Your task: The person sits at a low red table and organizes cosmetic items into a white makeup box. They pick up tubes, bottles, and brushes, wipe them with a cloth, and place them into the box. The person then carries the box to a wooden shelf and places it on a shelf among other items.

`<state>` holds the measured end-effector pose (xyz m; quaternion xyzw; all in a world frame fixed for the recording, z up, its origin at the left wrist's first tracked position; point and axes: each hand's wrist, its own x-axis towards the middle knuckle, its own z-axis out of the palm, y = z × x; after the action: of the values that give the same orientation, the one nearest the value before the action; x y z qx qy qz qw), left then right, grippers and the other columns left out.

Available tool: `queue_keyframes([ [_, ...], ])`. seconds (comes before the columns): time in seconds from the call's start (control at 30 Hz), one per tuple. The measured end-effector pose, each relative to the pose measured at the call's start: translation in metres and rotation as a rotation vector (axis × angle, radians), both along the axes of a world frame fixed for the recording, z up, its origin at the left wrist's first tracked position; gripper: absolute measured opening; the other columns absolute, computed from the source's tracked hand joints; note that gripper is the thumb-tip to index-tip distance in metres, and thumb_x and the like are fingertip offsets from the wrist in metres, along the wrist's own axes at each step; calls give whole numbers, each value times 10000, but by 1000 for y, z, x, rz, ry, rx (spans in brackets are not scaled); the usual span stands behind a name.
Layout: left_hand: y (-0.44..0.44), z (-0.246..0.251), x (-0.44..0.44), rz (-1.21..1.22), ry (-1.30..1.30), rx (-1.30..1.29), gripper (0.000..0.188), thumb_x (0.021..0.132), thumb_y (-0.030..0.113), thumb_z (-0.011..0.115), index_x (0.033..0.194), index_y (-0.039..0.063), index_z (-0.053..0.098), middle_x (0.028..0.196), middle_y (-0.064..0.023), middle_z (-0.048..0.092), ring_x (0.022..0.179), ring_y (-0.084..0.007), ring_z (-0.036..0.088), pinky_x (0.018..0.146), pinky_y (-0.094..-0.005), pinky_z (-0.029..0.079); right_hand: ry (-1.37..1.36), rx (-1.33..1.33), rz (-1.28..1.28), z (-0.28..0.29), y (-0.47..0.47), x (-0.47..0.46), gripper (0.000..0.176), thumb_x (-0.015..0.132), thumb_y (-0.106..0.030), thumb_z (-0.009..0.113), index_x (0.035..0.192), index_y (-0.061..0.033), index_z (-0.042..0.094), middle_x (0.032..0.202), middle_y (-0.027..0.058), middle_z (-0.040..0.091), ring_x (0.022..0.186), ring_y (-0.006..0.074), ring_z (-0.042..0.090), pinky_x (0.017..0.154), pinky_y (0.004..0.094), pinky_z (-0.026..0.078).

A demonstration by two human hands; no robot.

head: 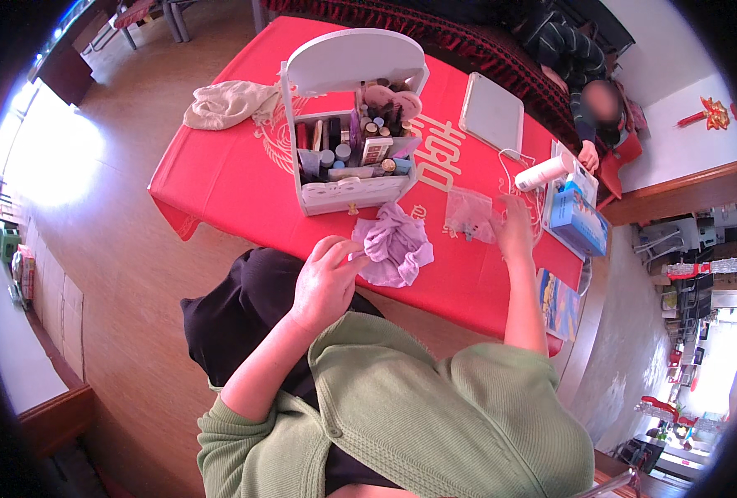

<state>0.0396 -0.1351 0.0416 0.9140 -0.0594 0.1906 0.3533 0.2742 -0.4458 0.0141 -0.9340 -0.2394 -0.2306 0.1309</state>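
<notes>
My left hand [326,279] is at the near table edge, its fingertips bent together beside a crumpled lilac cloth [394,246]. Whether they pinch the cloth or some small thing is too unclear to tell. Further right, my right hand [513,227] reaches over the table, its blurred fingers at the right edge of a clear plastic bag [468,211] with small dark pieces in it. I cannot tell if it grips the bag. Behind the lilac cloth stands a white cosmetics organizer [356,202], its rounded lid raised, packed with bottles, tubes and brushes.
A red cloth [219,180] covers the table. On it lie a beige cloth [231,106], a white tablet-like slab [492,112], a white cylindrical bottle [543,173] with a white cable, a blue tissue box [575,221] and a colourful booklet [558,305]. Another person [571,56] sits beyond the far right corner.
</notes>
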Motion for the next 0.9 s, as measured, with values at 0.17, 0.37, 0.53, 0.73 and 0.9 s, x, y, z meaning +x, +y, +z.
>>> queue_keyframes([
  [0.17,0,-4,-1,0,-20,19,342,696,-19,648,1023,34,736,1143,-107,645,1089,-333,597,923,-427,535,638,-118,-1,23,5,-23,244,842,-151,768,1045,-36,694,878,168,694,876,357,690,780,460,536],
  [0.37,-2,-7,-1,3,-20,-37,346,691,-47,632,1005,50,740,1134,-110,658,1101,-347,601,955,-440,518,623,-147,-15,-11,-7,-32,326,829,-160,791,1102,-34,665,846,152,672,824,346,677,745,457,527],
  [0.53,0,-5,-2,11,-16,-28,349,690,-50,633,1009,45,738,1139,-110,660,1096,-345,605,950,-440,520,560,0,-55,-29,-5,-24,388,837,-154,791,1159,-24,617,936,152,657,831,328,653,757,434,525],
  [0.73,-1,-5,-2,9,-22,-35,347,690,-48,640,1013,37,735,1133,-114,663,1082,-348,609,944,-443,522,593,159,-90,-44,13,-13,309,857,-140,772,1092,-19,612,1082,176,620,999,357,637,861,440,515],
  [0.9,0,-6,-2,6,-39,-37,349,691,-49,640,1017,33,734,1123,-118,663,1074,-348,610,939,-441,523,656,149,-97,-43,17,-9,252,858,-124,767,1023,-16,610,1068,173,608,1008,350,632,869,439,510],
])
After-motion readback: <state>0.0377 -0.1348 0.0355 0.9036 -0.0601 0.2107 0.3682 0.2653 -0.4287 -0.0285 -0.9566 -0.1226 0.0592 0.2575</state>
